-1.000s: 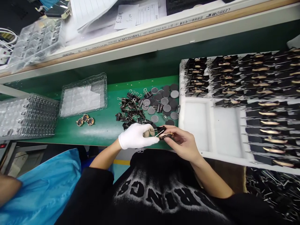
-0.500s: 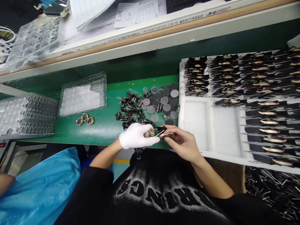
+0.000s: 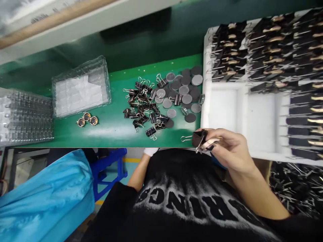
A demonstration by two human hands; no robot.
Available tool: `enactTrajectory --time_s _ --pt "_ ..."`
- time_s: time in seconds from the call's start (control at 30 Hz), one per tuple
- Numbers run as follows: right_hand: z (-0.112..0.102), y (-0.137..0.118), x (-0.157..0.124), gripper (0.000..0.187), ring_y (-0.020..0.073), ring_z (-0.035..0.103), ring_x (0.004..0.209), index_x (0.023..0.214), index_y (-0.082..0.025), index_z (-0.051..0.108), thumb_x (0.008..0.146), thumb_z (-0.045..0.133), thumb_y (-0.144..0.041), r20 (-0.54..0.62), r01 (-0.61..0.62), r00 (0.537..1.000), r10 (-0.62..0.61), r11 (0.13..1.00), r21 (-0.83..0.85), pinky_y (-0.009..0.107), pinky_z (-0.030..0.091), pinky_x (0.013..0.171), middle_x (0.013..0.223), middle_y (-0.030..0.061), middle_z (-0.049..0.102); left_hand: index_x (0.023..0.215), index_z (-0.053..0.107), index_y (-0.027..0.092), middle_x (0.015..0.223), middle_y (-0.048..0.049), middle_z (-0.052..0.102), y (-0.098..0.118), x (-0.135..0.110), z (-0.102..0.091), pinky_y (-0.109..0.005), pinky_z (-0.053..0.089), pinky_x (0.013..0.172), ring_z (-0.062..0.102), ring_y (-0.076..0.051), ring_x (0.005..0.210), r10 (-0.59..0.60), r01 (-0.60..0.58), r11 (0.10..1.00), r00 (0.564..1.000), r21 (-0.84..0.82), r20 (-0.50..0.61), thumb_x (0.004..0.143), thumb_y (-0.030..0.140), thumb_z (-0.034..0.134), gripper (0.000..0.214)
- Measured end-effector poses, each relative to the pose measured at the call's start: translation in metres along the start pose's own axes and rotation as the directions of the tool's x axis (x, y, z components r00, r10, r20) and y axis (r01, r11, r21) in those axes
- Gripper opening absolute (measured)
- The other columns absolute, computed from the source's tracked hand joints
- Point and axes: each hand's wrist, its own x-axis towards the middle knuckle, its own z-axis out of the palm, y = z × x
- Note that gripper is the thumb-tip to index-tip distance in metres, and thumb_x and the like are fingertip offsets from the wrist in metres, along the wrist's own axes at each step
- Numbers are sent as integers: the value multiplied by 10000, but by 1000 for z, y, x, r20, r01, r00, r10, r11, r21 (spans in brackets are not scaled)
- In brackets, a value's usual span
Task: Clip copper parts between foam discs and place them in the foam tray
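My bare right hand [image 3: 230,148] pinches a black binder clip [image 3: 199,138] with a flat gold-edged piece in its jaws, at the bench's front edge beside the white foam tray [image 3: 222,111]. My white-gloved left hand [image 3: 150,151] has dropped below the bench edge against my black shirt; only the glove's cuff shows and its fingers are hidden. A heap of loose black binder clips [image 3: 142,107] and several grey round discs [image 3: 184,90] lie on the green mat [image 3: 111,126] just beyond.
The foam tray holds rows of clipped parts [image 3: 272,50]. Three small gold rings [image 3: 87,119] lie left of the heap. Clear plastic blister trays [image 3: 80,87] and a taller stack [image 3: 24,116] sit at the left. A blue-clad person [image 3: 45,198] is at lower left.
My hands have parted. The gloved left hand dropped off the bench toward my lap. The right hand moved right toward the foam tray with the clip. The camera tilted down.
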Motion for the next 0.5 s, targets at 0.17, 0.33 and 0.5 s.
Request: enactTrajectory --time_s 0.17,0.33,0.5 --pt "15 4 0 239 296 777 994 941 -265 804 839 868 -471 -26 4 1000 -4 1000 4 374 658 793 968 97 802 1321 656 207 1374 -114 655 -18 18 37 -459 583 1027 665 -235 1182 79 -80 996 996 25 46 1021 415 638 366" --pt "26 13 -1 162 205 770 800 1007 -284 799 884 843 -381 -8 15 1000 -14 993 121 314 651 734 890 41 789 1135 756 171 1129 -165 778 -57 -16 41 -399 574 932 739 -295 1050 20 -17 990 999 137 -25 1023 387 591 294" --pt "26 15 4 193 190 769 769 989 -278 799 860 867 -404 -74 -13 997 23 990 140 301 655 723 886 37 803 875 755 203 782 -97 764 -62 -72 14 -335 548 719 742 -241 744 137 -122 972 989 203 -62 1006 352 594 256"
